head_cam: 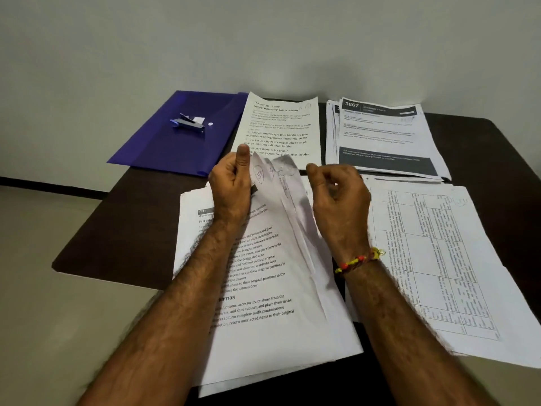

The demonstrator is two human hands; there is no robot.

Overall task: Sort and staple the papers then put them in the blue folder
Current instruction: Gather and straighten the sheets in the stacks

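On the surface we sort still | left hand fingers pinch sheet corners | right hand fingers curled, grip unclear | stapler, blue folder untouched

A dark brown table fills the middle of the frame. A blue folder lies on it at the upper left. Just right of the folder, at the top middle, lies one sheet of paper with big print. A stack of papers lies at the upper right. A bigger pile of pages lies at the lower middle. Papers with a grid lie at the lower right.
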